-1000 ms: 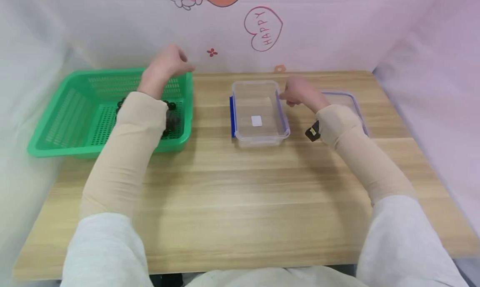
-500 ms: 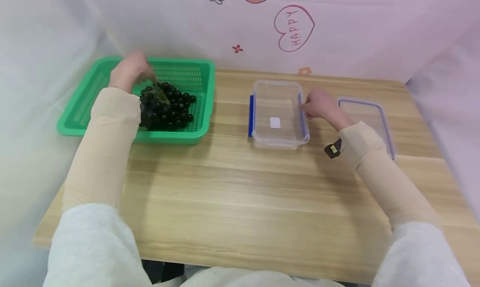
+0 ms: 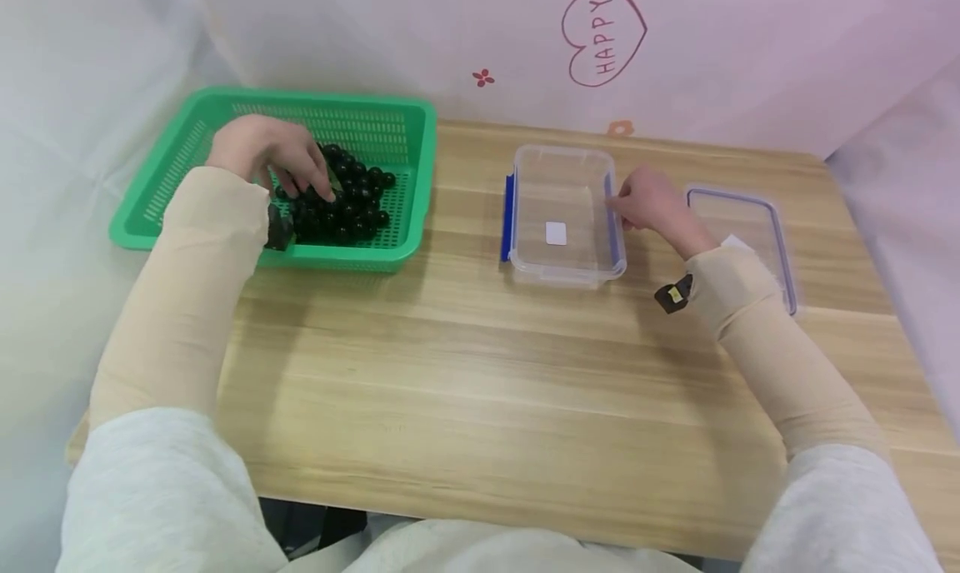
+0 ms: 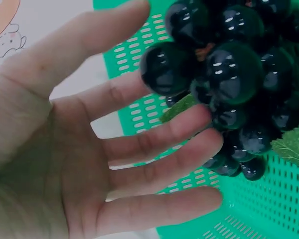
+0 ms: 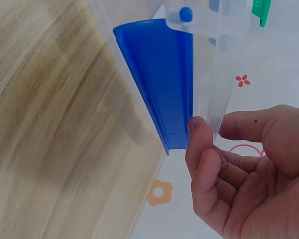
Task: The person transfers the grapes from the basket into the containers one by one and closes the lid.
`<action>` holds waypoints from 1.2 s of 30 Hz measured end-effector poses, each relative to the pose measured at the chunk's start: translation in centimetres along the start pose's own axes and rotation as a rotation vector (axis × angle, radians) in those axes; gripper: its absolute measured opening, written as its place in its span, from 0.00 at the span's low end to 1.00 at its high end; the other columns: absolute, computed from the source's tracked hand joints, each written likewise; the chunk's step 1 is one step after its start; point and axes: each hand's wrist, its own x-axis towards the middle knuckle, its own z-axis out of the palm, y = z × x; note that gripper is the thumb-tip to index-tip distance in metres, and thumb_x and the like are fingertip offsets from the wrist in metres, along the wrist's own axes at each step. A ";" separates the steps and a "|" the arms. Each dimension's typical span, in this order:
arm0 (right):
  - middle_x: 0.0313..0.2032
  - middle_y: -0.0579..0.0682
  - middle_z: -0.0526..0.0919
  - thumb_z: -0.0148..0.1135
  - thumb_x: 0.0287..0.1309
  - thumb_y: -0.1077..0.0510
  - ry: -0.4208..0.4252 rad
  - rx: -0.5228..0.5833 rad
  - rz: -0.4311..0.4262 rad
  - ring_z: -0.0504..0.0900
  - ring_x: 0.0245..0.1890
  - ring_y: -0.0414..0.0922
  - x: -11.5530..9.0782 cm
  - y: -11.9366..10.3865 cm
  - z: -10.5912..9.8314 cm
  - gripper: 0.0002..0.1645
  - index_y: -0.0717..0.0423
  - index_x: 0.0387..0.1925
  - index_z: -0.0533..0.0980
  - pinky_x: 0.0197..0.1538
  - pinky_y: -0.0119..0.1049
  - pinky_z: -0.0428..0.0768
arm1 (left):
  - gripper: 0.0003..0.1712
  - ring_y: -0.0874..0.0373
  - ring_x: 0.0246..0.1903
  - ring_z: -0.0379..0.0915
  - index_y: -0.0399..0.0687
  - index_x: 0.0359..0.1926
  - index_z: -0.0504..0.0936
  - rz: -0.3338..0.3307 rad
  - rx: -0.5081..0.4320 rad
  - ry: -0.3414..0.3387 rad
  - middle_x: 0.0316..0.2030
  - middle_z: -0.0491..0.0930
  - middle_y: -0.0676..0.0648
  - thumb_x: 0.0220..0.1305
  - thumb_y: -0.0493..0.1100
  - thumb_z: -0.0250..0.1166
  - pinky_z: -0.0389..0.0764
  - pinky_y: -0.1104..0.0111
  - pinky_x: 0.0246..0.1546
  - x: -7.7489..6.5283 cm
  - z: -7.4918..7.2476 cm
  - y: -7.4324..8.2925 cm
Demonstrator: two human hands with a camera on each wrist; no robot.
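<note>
A bunch of dark, glossy grapes [image 3: 360, 206] with green leaves [image 4: 294, 144] lies in the right half of a green plastic basket [image 3: 428, 156]. My left hand [image 3: 273, 148] reaches down over the bunch from the left. In the left wrist view, its thumb is spread wide, and the loosely straight fingers [image 4: 159, 129] overlap the grapes at their tips. A clear plastic food container [image 3: 566, 271] stands lidless at mid table. My right hand [image 3: 654, 206] pinches its right rim between thumb and fingers, beside the blue side latch [image 5: 164, 84].
The container's clear lid [image 3: 750, 215] with a purple-blue seal lies to the right, partly behind the right wrist. A small black camera [image 3: 673, 295] juts from that wrist. Behind the wooden table [image 3: 450, 373] hangs a printed white cloth [image 3: 517, 48].
My left hand has moved left from the basket's back right corner and down over the grapes. My right hand stays at the container rim. The head view has shifted.
</note>
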 end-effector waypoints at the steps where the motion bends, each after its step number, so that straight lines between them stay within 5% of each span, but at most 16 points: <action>1: 0.19 0.54 0.82 0.51 0.64 0.54 0.004 0.003 -0.002 0.75 0.18 0.42 0.0 0.0 0.0 0.22 0.73 0.36 0.80 0.23 0.34 0.71 | 0.32 0.34 0.61 0.61 0.40 0.65 0.66 0.002 0.007 -0.013 0.63 0.60 0.31 0.65 0.52 0.59 0.78 0.50 0.50 0.1 0.1 0.1; 6: 0.22 0.59 0.83 0.51 0.63 0.54 0.024 0.015 -0.010 0.76 0.18 0.41 -0.1 0.2 0.4 0.22 0.73 0.36 0.79 0.23 0.33 0.71 | 0.31 0.32 0.62 0.58 0.38 0.65 0.64 -0.008 0.013 -0.019 0.65 0.57 0.30 0.64 0.45 0.59 0.79 0.53 0.50 0.4 1.0 0.2; 13: 0.24 0.59 0.83 0.52 0.65 0.54 0.021 0.028 0.004 0.77 0.19 0.42 0.1 0.4 0.8 0.22 0.72 0.37 0.78 0.23 0.32 0.72 | 0.24 0.44 0.45 0.77 0.35 0.60 0.69 -0.040 0.110 0.123 0.55 0.70 0.31 0.64 0.38 0.54 0.79 0.53 0.47 0.1 0.9 0.8; 27: 0.26 0.60 0.83 0.52 0.65 0.54 0.021 0.068 0.024 0.78 0.20 0.41 0.0 0.7 0.9 0.22 0.74 0.42 0.76 0.23 0.30 0.75 | 0.13 0.45 0.48 0.75 0.35 0.48 0.69 0.057 -0.037 0.193 0.54 0.68 0.36 0.67 0.39 0.51 0.79 0.55 0.50 -1.2 -0.9 0.6; 36: 0.27 0.60 0.83 0.52 0.65 0.54 0.026 0.063 0.020 0.79 0.20 0.41 -0.1 0.7 1.0 0.22 0.74 0.43 0.76 0.23 0.30 0.75 | 0.17 0.61 0.30 0.77 0.35 0.51 0.68 0.089 -0.088 0.361 0.52 0.66 0.39 0.65 0.40 0.55 0.81 0.61 0.43 -2.8 -1.9 1.3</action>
